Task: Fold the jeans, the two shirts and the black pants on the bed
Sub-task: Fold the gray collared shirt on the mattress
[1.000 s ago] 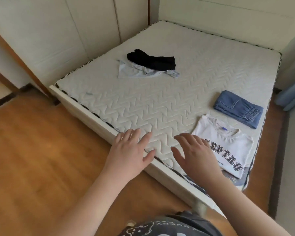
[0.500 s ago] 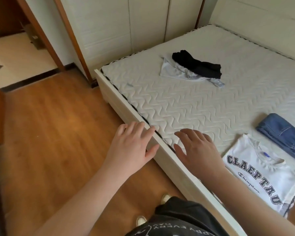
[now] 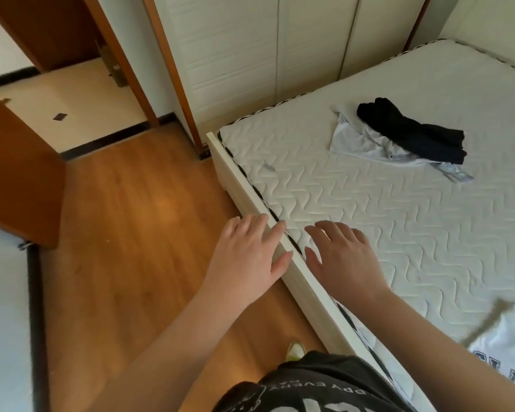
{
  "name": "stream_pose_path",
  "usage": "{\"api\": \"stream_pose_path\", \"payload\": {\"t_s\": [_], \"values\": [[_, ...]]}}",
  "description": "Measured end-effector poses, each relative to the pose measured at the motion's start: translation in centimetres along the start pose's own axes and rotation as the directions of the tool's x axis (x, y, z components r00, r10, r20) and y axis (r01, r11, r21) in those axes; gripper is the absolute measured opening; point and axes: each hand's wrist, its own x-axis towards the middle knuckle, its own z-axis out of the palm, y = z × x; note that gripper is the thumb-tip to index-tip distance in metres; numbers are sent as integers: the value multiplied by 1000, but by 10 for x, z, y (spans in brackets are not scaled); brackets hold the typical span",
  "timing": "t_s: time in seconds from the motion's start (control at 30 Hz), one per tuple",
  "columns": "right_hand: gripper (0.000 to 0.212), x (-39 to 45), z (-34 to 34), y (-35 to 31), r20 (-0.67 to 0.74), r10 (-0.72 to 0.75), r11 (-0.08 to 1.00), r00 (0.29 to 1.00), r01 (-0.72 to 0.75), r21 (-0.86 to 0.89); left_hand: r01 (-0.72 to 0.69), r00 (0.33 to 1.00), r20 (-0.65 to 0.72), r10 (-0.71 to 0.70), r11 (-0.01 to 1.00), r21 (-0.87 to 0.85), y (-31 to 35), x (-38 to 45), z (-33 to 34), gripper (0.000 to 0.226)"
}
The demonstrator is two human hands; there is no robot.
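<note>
1. View has swung left since the earlier frames: the jeans have dropped out of sight, the folded white shirt (image 3: 506, 349) is now cut by the right edge, and the doorway (image 3: 72, 93) and wardrobe (image 3: 265, 55) fill the top.
2. Both hands keep the same pose, hovering empty. Left hand (image 3: 247, 257) is over the bed frame rail (image 3: 250, 191), fingers straight and slightly spread, holding nothing. Right hand (image 3: 342, 257) is over the mattress (image 3: 354, 221) edge, fingers relaxed and fanned, nothing pinched.
3. Next targets: black pants (image 3: 414, 132), bunched, lying on top of the crumpled pale shirt (image 3: 357, 138). Both are well beyond the fingertips, up and to the right of the right hand.
4. Judgement: two items folded, two left. Step in hand is moving along the bed to reach the pile.
5. Doing it well:
   - get close enough first, don't lean and drag
   - lift the pants off the shirt rather than pulling both together
   - lay one garment flat on bare mattress just ahead of the fingertips, smooth it, then fold
6. Risk: the shirt's trailing corner may catch and come along with the pants.
</note>
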Motion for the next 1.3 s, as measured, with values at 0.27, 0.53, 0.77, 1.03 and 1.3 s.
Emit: {"api": "stream_pose_path", "payload": {"t_s": [0.27,0.53,0.77,1.03,1.3], "values": [[31,116,29,-32,-27,-102,994,994,103,48,121,993,-5,-121,992,-19,-88,55,12,50],[32,234,94,-79,15,-37,999,999,37,-8,-5,1000,-17,4,999,-32,-228,124,34,50],[34,308,113,-99,30,150,987,988,-148,-64,-158,987,21,158,987,1,-323,205,26,54],[38,363,131,-40,14,389,918,921,-387,-86,-308,950,42,310,950,-41,-329,331,56,51],[41,419,141,45,7,595,802,804,-593,-75,-498,865,53,499,867,-31,-295,466,65,56]]}}
